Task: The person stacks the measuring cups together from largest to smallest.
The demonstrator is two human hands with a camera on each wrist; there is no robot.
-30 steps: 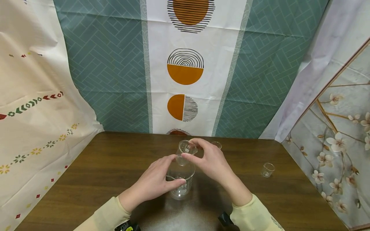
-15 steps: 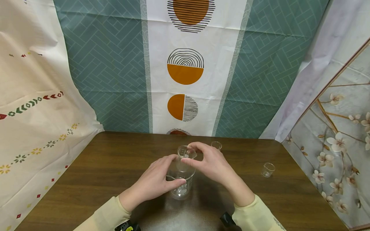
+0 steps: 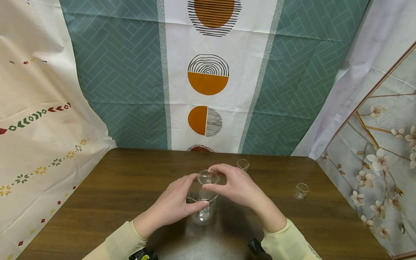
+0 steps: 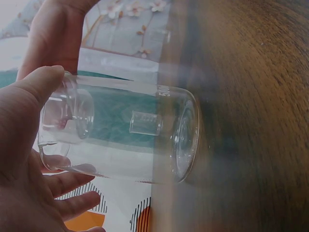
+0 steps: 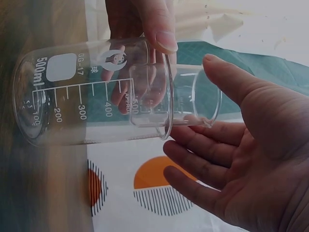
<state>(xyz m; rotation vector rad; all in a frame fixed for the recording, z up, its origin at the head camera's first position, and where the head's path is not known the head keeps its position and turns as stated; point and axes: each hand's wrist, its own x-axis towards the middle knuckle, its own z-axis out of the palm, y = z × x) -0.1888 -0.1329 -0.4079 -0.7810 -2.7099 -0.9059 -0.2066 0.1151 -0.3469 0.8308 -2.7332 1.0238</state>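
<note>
A large clear glass beaker [image 3: 203, 213] marked 500 ml stands upright on the table, near the middle of the head view. My left hand [image 3: 173, 202] grips it at the rim, thumb on the near side and fingers round the far side. Above it my right hand [image 3: 238, 186] holds a smaller glass beaker [image 3: 208, 177] near its lip between thumb and fingers. In the right wrist view, the lower part of this smaller beaker [image 5: 186, 92] is inside the large beaker's mouth, while its upper part sticks out.
Two more small glass beakers stand on the brown wooden table [image 3: 113, 195]: one beaker [image 3: 243, 165] behind my right hand, another beaker [image 3: 300, 191] farther right. A patterned cloth [image 3: 130, 72] hangs along the back edge, with more cloth at both sides.
My right hand has lowered the smaller beaker farther into the large beaker's mouth. The left hand and the large beaker have stayed in place.
</note>
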